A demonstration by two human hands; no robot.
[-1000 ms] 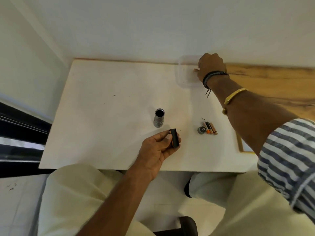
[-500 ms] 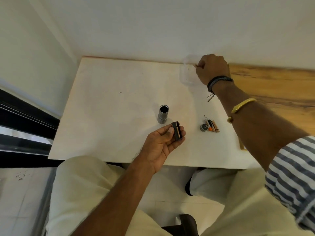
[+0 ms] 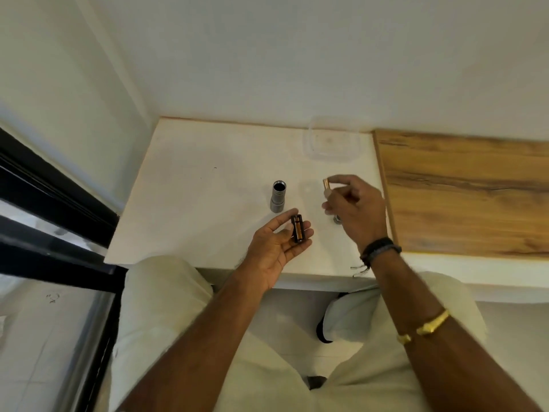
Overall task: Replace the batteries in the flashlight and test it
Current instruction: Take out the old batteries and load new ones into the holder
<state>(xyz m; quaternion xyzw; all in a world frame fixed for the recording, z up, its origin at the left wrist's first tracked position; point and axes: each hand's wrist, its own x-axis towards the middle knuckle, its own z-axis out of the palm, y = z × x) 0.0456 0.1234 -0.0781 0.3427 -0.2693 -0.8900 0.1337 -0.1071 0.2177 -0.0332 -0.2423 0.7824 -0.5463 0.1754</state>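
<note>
Right hand (image 3: 356,212) back from container (image 3: 329,158), pinching battery (image 3: 326,185).

Readable text: none in view.
Battery holder (image 3: 297,229), held in the left hand (image 3: 277,248): a copper-and-black cell shows in it, but any print on its wrap is too small to read.
Battery (image 3: 326,187), pinched in the right hand (image 3: 353,209): copper-coloured and motion-blurred, with no lettering legible.
Flashlight body (image 3: 278,196), on the counter (image 3: 208,188) just beyond the left hand: grey metal, and no marking can be made out.
</note>
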